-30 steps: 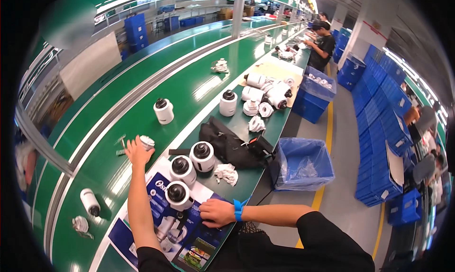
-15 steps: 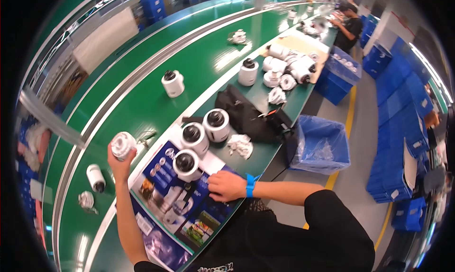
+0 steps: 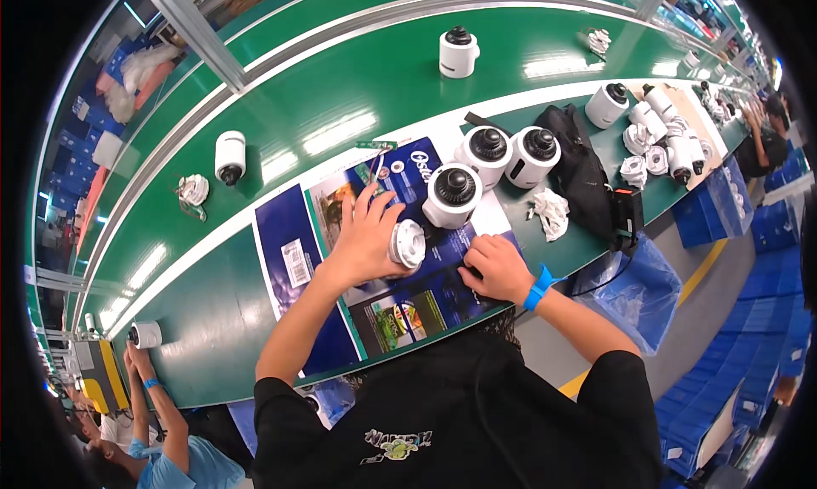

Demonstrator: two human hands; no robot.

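My left hand (image 3: 364,238) holds a round white plastic part (image 3: 408,243) over a printed cardboard sheet (image 3: 294,221), its fingers spread around the far side. Just beyond those fingertips lies a green circuit board (image 3: 375,145) with thin wires. My right hand (image 3: 498,269) rests on the sheet with its fingers curled and nothing visible in them. Between the hands and slightly farther off stands a white housing with a black ribbed top (image 3: 452,197). Two similar housings, one in the middle (image 3: 485,153) and one to its right (image 3: 534,157), stand behind it.
On the right are a crumpled white bundle (image 3: 549,215), a black bag (image 3: 579,174) and a pile of white parts (image 3: 668,140). More housings ride on the green belt (image 3: 340,89). A lined blue bin (image 3: 634,293) stands below the bench. At far left, a co-worker's hands touch a housing (image 3: 145,334).
My left hand has brought the white part from over the belt to the cardboard sheet, near the front housing. The head view has swung left. My right hand stays on the sheet.
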